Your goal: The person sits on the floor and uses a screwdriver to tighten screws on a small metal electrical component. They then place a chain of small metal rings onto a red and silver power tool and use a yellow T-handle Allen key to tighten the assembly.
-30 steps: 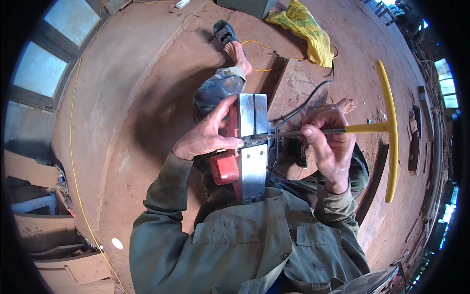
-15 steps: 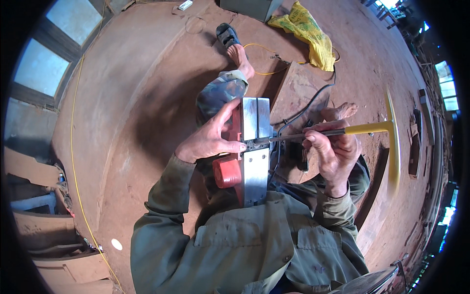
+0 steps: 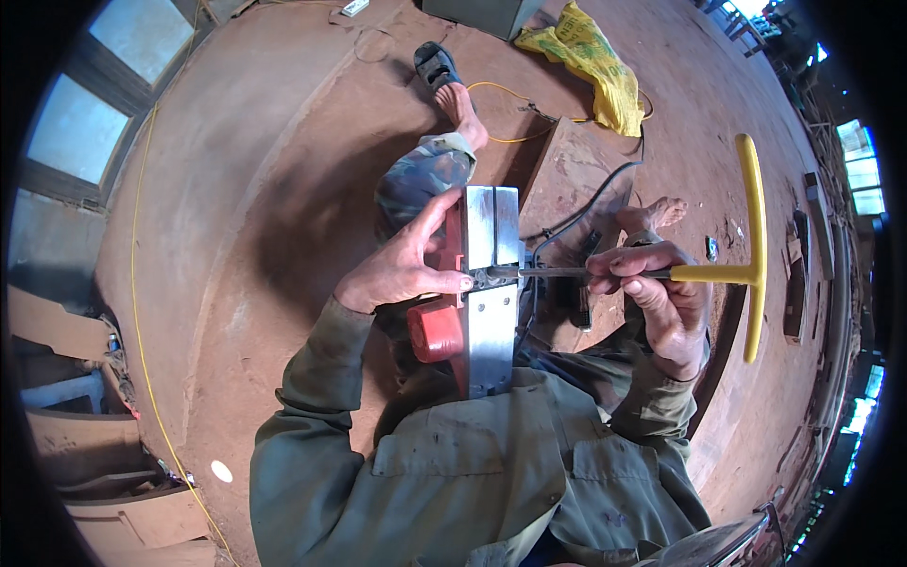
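An electric hand planer [image 3: 492, 326] with a bare metal sole and red body lies sole up across my lap. My left hand [image 3: 404, 265] grips its red side, the thumb on the edge beside the cutter slot and the fingers up along the front part. In my right hand [image 3: 663, 298] is a yellow T-handle wrench [image 3: 718, 273], its shaft held between thumb and fingers. The wrench's tip reaches into the slot in the middle of the sole; the exact contact is too small to make out. A red knob [image 3: 436, 331] juts from the planer's left side.
A wooden board [image 3: 576, 175] and a black cable [image 3: 600, 196] lie beyond the planer. Farther off are a yellow sack [image 3: 605, 80] and a grey box [image 3: 482, 17]. Wooden panels [image 3: 90, 439] stand at the left, near a long yellow cord [image 3: 138, 312]. Timber pieces [image 3: 820, 227] line the right.
The wrench's crossbar has turned about its shaft, and my right hand has shifted slightly right with its fingers in a new position. My left hand and the planer stay almost still.
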The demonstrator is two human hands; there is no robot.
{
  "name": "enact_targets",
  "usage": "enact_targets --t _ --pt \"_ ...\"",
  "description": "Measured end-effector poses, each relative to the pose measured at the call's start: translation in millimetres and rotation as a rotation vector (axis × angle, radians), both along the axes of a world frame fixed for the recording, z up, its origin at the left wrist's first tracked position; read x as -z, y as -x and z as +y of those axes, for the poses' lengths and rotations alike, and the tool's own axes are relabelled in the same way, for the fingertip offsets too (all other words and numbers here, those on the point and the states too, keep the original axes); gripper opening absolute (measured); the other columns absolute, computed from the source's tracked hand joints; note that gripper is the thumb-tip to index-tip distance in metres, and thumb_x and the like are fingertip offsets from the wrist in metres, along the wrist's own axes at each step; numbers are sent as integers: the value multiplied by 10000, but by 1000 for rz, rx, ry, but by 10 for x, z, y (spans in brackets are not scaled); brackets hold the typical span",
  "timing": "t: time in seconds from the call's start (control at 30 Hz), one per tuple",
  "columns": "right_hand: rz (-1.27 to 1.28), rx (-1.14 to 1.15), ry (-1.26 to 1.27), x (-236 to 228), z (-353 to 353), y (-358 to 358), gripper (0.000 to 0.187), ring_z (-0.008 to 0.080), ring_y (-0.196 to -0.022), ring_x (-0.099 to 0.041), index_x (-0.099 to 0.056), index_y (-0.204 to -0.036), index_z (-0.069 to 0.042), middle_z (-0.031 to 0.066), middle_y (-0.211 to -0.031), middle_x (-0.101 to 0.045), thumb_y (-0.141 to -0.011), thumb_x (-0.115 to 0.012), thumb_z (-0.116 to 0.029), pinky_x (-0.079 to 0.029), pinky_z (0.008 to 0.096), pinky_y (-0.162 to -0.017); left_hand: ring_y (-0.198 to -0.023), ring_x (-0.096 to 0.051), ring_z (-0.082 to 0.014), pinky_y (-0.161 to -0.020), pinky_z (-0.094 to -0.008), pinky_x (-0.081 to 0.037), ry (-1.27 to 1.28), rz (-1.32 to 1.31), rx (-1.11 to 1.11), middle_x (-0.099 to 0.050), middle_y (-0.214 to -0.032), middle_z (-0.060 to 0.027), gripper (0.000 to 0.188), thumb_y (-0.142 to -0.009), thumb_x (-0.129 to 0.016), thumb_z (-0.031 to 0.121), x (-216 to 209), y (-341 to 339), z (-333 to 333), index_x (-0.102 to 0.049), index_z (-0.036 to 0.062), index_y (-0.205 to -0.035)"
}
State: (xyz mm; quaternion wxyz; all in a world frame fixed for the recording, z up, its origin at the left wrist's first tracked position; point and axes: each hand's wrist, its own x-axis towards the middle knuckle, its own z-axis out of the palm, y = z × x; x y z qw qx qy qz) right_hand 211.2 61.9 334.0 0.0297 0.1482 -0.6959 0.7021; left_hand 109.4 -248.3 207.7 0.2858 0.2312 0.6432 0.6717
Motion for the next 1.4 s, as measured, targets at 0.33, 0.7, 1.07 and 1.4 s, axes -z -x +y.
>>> enact_targets --t 0.33,0.7,1.07,1.4 --pt "155 429 -414 132 -159 53 311 103 -762 -657 -664 -960 8 51 -863 -688 -943 -892 -203 -565 275 -721 -1638 -272 -319 -1281 -592 -278 -1 -4 -2 -277 -1766 -175 1208 -830 -929 225 0 -3 -3 -161 61 -1747" --pt "6 180 -55 93 -111 -21 93 205 -861 -770 -706 -1064 69 209 -1077 -785 -1030 -728 -15 -642 348 -822 -1633 -278 -308 -1283 -587 -275 22 15 0 -288 -1761 -165 1201 -829 -933 209 -33 -8 -1 -171 61 -1745" --pt "7 357 -116 84 -246 33 305 145 -825 -699 -638 -1085 23 104 -970 -741 -985 -839 -184 -577 295 -753 -1646 -247 -330 -1295 -591 -241 22 -3 1 -265 -1770 -178 1203 -838 -921 209 -45 -10 -10 -149 60 -1748" --pt "34 229 -52 228 -114 -2 123 211 -859 -798 -705 -1078 66 206 -1050 -800 -1032 -746 -41 -627 278 -756 -1640 -265 -308 -1295 -589 -247 3 -19 6 -286 -1760 -172 1185 -840 -917 190 -48 -14 1 -162 57 -1744"
